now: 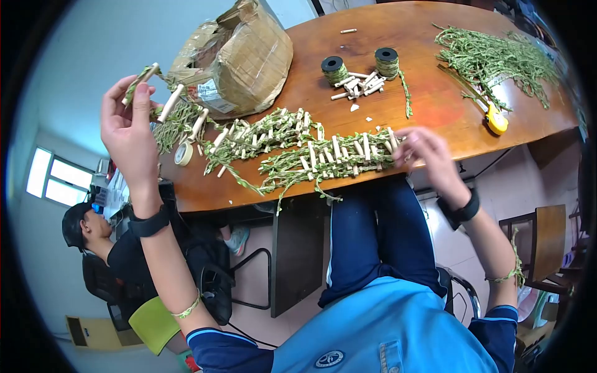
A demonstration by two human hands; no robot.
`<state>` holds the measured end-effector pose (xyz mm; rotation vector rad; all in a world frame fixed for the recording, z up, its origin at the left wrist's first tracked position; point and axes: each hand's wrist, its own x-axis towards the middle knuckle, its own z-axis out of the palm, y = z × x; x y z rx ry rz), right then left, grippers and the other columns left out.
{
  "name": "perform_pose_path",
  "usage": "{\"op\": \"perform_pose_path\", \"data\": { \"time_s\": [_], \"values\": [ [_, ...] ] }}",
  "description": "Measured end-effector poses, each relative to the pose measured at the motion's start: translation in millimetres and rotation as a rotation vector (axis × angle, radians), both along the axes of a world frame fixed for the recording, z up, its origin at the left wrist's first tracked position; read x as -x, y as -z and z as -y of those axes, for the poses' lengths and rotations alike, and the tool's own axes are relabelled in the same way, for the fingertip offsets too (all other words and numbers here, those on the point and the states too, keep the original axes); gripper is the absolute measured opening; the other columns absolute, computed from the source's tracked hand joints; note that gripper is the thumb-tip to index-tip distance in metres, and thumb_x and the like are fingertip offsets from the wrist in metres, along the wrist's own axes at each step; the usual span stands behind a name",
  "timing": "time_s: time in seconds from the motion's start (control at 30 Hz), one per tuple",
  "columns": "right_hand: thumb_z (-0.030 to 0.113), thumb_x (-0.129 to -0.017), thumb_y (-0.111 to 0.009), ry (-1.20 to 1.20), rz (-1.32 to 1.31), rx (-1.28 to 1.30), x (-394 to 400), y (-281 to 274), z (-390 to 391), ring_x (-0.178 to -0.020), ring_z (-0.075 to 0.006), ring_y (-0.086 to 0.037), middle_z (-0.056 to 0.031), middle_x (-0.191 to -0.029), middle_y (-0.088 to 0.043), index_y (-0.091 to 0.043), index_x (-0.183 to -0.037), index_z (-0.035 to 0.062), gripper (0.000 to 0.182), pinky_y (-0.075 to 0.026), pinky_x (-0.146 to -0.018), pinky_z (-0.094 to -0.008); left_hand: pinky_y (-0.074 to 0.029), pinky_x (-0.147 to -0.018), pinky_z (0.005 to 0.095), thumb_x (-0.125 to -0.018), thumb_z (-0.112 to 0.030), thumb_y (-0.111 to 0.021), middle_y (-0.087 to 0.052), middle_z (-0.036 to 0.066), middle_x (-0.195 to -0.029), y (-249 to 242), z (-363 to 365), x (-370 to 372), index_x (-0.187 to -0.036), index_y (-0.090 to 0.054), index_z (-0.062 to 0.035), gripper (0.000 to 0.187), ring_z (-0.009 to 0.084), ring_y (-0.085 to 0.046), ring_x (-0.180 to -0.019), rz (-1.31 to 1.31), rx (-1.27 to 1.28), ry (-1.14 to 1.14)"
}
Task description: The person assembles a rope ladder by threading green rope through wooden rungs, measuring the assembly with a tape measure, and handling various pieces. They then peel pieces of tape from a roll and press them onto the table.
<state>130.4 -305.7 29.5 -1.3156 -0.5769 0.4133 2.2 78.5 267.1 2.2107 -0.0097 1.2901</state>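
Observation:
My left hand (129,121) is raised at the left, closed with thumb and fingers pinching the end of a leafy green cord strung with short wooden sticks (171,103). From there the strand hangs down toward the table. My right hand (429,152) is at the table's front edge, at the right end of a heap of cord-and-stick ladder (336,155). Its fingers are bent and smeared by motion, so whether they grip a stick cannot be seen. A second heap of the same ladder (267,133) lies behind and to the left.
Two spools of leafy cord (387,62) stand behind loose wooden sticks (360,85). A torn cardboard box (249,62) and a tape roll (183,153) are at left. Yellow-handled scissors or cutter (495,119) and a cord pile (491,56) lie right. Another person (93,230) sits left.

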Motion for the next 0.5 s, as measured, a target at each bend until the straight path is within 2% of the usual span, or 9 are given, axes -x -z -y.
{"op": "perform_pose_path", "data": {
  "time_s": [0.07,0.1,0.13,0.17,0.23,0.3,0.37,0.43,0.5],
  "values": [
    [0.019,-0.107,-0.052,0.348,0.367,0.141,-33.8,17.5,27.8,-0.080,-0.0113,-0.066,-0.0059,-0.091,-0.071,-0.068,-0.114,0.0002,0.026,-0.050,-0.068,-0.0263,-0.052,-0.069,0.0239,-0.102,-0.014,-0.066,-0.070,0.010,-0.106,11.2,11.3,-3.5,-0.124,-0.061,-0.0012,0.026,0.0107,-0.065,-0.085,-0.031,-0.037,0.008],
    [0.014,-0.104,-0.056,0.495,0.565,0.306,-45.9,18.0,39.1,-0.080,-0.0147,-0.065,-0.0077,-0.089,-0.070,-0.069,-0.109,-0.0006,0.020,-0.050,-0.070,-0.0296,-0.049,-0.064,0.0217,-0.099,-0.012,-0.069,-0.070,0.004,-0.098,19.4,18.5,-8.9,-0.118,-0.066,-0.0039,0.020,0.0069,-0.063,-0.078,-0.018,-0.049,0.027],
    [0.013,-0.102,-0.059,0.608,0.791,0.418,-61.3,29.8,54.6,-0.077,-0.0192,-0.064,-0.0101,-0.087,-0.068,-0.069,-0.107,-0.0008,0.018,-0.050,-0.070,-0.0316,-0.050,-0.063,0.0222,-0.098,-0.012,-0.070,-0.070,0.004,-0.094,27.4,29.7,-13.8,-0.117,-0.066,-0.0054,0.020,0.0066,-0.064,-0.076,-0.041,-0.106,-0.020],
    [0.013,-0.101,-0.061,0.629,0.867,0.492,-70.4,36.7,67.2,-0.074,-0.0221,-0.063,-0.0120,-0.085,-0.066,-0.069,-0.106,-0.0007,0.016,-0.049,-0.068,-0.0333,-0.050,-0.061,0.0227,-0.097,-0.012,-0.072,-0.070,0.004,-0.090,35.9,44.0,-18.6,-0.116,-0.067,-0.0069,0.020,0.0063,-0.065,-0.074,-0.065,-0.163,-0.067],
    [0.015,-0.102,-0.061,0.684,0.778,0.521,-79.6,54.3,77.7,-0.071,-0.0206,-0.063,-0.0121,-0.084,-0.067,-0.068,-0.103,-0.0006,0.017,-0.049,-0.065,-0.0324,-0.052,-0.060,0.0256,-0.094,-0.011,-0.073,-0.071,0.007,-0.085,53.1,79.8,-27.7,-0.113,-0.068,-0.0085,0.021,0.0098,-0.066,-0.069,-0.167,-0.229,-0.050],
    [0.016,-0.102,-0.060,0.672,0.701,0.450,-83.9,57.1,71.8,-0.069,-0.0188,-0.064,-0.0114,-0.083,-0.068,-0.068,-0.102,-0.0004,0.018,-0.049,-0.064,-0.0308,-0.056,-0.064,0.0323,-0.090,-0.008,-0.073,-0.072,0.012,-0.090,83.7,101.9,-47.6,-0.111,-0.067,-0.0062,0.022,0.0203,-0.071,-0.074,-0.188,-0.294,0.130],
    [0.017,-0.103,-0.060,0.663,0.642,0.446,-80.3,57.9,73.5,-0.068,-0.0170,-0.064,-0.0107,-0.081,-0.068,-0.068,-0.102,-0.0005,0.019,-0.049,-0.064,-0.0293,-0.056,-0.061,0.0317,-0.092,-0.008,-0.073,-0.074,0.011,-0.097,123.3,128.3,-66.5,-0.109,-0.068,-0.0049,0.018,0.0211,-0.072,-0.074,-0.221,-0.347,0.234],
    [0.018,-0.103,-0.060,0.652,0.625,0.491,-79.0,54.1,75.0,-0.067,-0.0153,-0.064,-0.0101,-0.079,-0.068,-0.068,-0.102,-0.0007,0.020,-0.049,-0.063,-0.0279,-0.057,-0.065,0.0367,-0.091,-0.018,-0.075,-0.073,0.014,-0.095,155.8,164.4,-78.5,-0.111,-0.067,-0.0046,0.025,0.0286,-0.073,-0.077,-0.248,-0.306,0.363],
    [0.018,-0.104,-0.060,0.662,0.578,0.431,-82.2,58.1,79.2,-0.069,-0.0114,-0.062,-0.0071,-0.076,-0.066,-0.068,-0.101,-0.0012,0.021,-0.048,-0.064,-0.0262,-0.057,-0.068,0.0398,-0.090,-0.032,-0.076,-0.073,0.012,-0.091,170.8,189.1,-83.6,-0.108,-0.067,-0.0066,0.033,0.0314,-0.072,-0.078,-0.480,-0.245,0.456]
  ]
}}
